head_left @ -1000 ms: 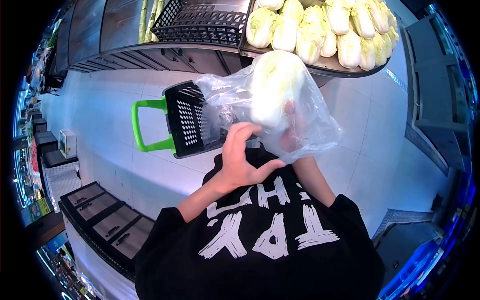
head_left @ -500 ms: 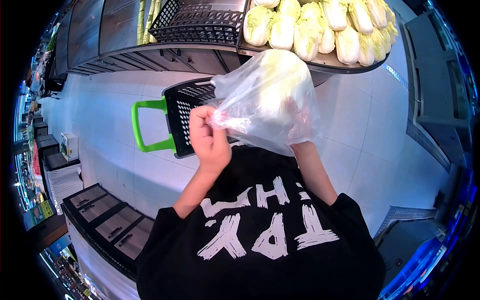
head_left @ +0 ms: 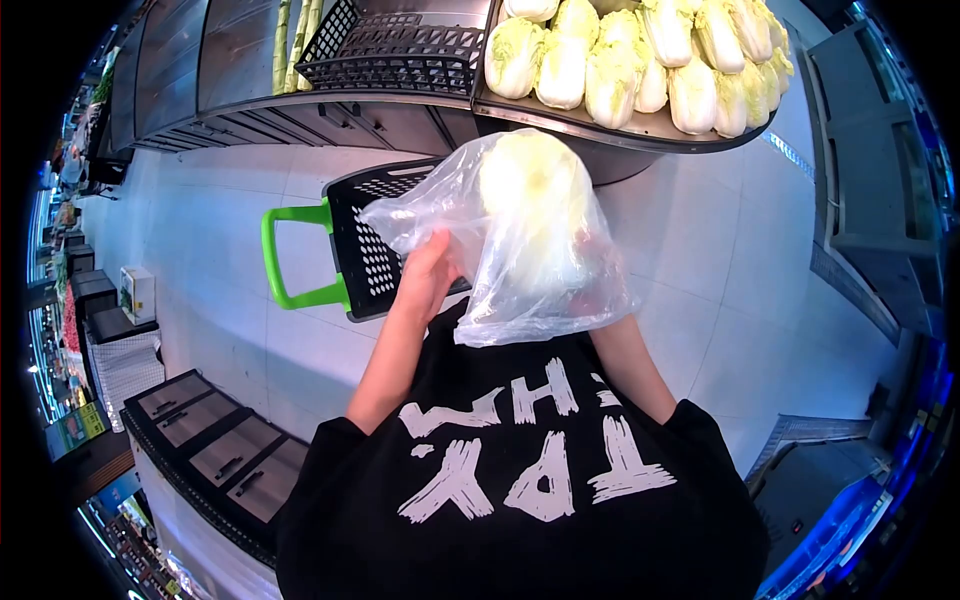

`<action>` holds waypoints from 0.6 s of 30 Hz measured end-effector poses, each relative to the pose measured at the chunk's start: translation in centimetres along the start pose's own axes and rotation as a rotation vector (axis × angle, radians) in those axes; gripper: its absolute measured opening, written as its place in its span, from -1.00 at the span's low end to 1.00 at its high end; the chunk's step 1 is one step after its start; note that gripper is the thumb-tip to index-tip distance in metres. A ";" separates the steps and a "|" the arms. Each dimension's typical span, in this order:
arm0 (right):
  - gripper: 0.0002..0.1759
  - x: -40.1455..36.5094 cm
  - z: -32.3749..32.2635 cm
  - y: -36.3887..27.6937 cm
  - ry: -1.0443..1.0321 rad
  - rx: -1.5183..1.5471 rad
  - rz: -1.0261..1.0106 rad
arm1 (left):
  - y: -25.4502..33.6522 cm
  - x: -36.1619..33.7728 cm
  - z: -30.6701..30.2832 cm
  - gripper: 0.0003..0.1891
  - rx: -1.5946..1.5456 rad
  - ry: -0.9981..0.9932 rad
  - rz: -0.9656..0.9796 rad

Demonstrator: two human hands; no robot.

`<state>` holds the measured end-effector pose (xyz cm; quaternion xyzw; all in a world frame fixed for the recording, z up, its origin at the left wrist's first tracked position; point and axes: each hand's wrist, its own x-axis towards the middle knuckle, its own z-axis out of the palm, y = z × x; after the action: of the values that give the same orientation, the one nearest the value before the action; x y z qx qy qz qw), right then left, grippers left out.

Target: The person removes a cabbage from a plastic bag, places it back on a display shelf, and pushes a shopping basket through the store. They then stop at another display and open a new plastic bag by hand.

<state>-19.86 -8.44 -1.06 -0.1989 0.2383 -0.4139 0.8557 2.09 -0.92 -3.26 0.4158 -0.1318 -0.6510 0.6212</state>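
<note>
In front of my chest a napa cabbage (head_left: 540,185) is covered by a clear plastic bag (head_left: 490,300), its pale rounded end facing up and away. Through the plastic, the fingers of my right hand (head_left: 597,268) show blurred, wrapped around the cabbage's right side. The bag drapes over that hand down to the wrist. My left hand (head_left: 430,272) is closed at the bag's left side, with loose film spreading past its fingertips. Part of its fingers is hidden by the plastic.
Below and left stands a black shopping basket (head_left: 375,235) with a green handle (head_left: 270,255). Several napa cabbages (head_left: 610,80) lie on the display counter (head_left: 640,125) ahead. A black crate (head_left: 400,55) sits left of them, and low cabinets (head_left: 215,440) stand at the left.
My left hand has moved slightly down, its fingers now more upright and partly behind film. The bag's near edge hangs lower and its left part spreads wider. The cabbage has shifted slightly left and nearer.
</note>
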 end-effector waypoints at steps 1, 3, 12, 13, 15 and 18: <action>-0.45 -0.4 0.4 0.3 -0.057 -0.100 -0.082 | 0.4 0.2 1.5 -0.51 -0.035 0.070 0.111; -0.37 0.2 -1.5 1.1 0.003 0.036 0.124 | 1.5 0.8 2.6 -0.54 0.107 0.178 0.191; -0.19 -0.8 1.3 -1.2 -0.180 0.024 0.299 | 3.5 3.3 -2.8 -0.53 -0.061 0.276 0.235; -0.15 -0.8 1.3 -1.4 -0.215 -0.026 0.311 | 3.8 3.5 -3.8 -0.55 -0.096 0.245 0.257; -0.09 -0.8 1.2 -1.7 -0.287 -0.129 0.337 | 4.6 3.9 -4.4 -0.59 -0.127 0.213 0.323; 0.06 -0.4 2.9 -2.8 -0.336 -0.253 0.387 | 6.4 4.7 -5.1 -0.71 -0.065 0.239 0.481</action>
<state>-20.13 -9.30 2.88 -0.3208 0.1766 -0.1712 0.9146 10.68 -4.77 -3.81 0.4264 -0.1317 -0.4346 0.7823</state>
